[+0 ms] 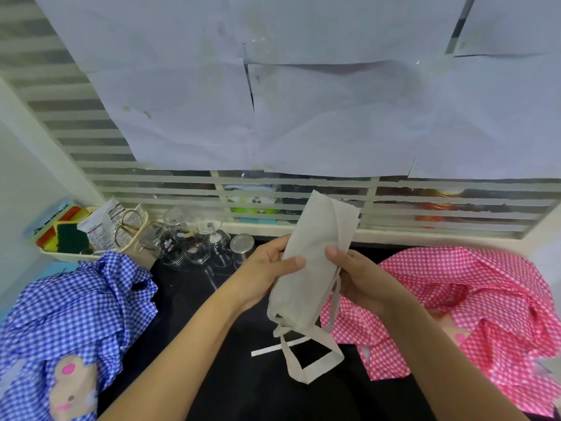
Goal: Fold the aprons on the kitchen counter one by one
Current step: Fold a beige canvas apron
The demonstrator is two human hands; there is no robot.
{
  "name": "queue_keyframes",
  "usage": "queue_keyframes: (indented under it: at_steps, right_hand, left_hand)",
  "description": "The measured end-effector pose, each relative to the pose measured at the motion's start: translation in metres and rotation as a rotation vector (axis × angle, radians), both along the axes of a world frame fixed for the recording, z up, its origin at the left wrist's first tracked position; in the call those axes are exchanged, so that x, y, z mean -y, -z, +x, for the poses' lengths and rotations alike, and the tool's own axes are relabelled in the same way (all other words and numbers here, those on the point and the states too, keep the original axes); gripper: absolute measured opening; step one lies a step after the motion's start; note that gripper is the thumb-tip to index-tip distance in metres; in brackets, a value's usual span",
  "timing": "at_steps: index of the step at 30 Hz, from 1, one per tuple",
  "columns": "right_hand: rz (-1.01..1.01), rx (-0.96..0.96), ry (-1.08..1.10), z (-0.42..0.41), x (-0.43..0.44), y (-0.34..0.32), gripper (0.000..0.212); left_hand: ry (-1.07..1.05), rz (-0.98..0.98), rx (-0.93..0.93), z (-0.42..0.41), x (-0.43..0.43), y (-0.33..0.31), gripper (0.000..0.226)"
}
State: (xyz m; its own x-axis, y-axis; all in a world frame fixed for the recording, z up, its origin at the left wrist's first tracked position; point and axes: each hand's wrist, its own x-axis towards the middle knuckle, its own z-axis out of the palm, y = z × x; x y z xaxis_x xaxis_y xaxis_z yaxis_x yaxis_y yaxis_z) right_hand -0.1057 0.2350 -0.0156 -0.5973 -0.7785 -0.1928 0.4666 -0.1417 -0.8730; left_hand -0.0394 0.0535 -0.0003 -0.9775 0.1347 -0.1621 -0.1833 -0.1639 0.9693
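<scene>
Head view: we grip the beige apron (pixel 306 268), folded narrow, in left hand (pixel 267 268) and right hand (pixel 361 278); blue apron (pixel 76 314) and pink apron (pixel 455 299) lie crumpled at the counter (pixel 230 390) edges, unfolded.

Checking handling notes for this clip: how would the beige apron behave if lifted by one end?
Likely floppy: the beige apron creases where the left hand and right hand pinch it, and its straps dangle loosely. Probably light, since a thumb-and-finger grip holds it up. The straps may trail or snag on the counter.
</scene>
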Motion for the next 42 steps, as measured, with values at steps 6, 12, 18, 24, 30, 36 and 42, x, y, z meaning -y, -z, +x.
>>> queue_keyframes:
  at_steps: [6, 12, 18, 24, 30, 36, 42]
  right_hand:
    - [0.077, -0.312, 0.188, 0.006, -0.004, -0.006, 0.029]
    - [0.309, -0.704, 0.194, 0.006, -0.007, -0.003, 0.021]
    - [0.122, -0.831, 0.198, 0.010, -0.004, -0.004, 0.048]
    - [0.024, -0.751, 0.251, 0.006, -0.005, 0.008, 0.046]
    - [-0.024, -0.597, 0.185, 0.016, -0.001, 0.007, 0.038]
    - [0.007, -0.517, 0.238, 0.020, 0.000, 0.014, 0.033]
    - [0.137, -0.831, 0.199, 0.025, -0.002, 0.010, 0.053]
  left_hand:
    - [0.021, 0.005, 0.067, -0.007, -0.001, 0.000, 0.039]
    - [-0.125, -0.086, 0.150, -0.012, -0.013, 0.001, 0.035]
    - [-0.105, 0.018, 0.164, -0.012, -0.019, 0.002, 0.032]
    - [0.070, 0.173, 0.228, -0.007, 0.002, 0.002, 0.049]
    - [0.201, -0.105, 0.182, 0.001, 0.006, -0.001, 0.041]
    - [0.112, -0.044, 0.220, 0.010, -0.004, -0.006, 0.044]
    - [0.006, -0.216, 0.145, 0.013, -0.009, -0.001, 0.035]
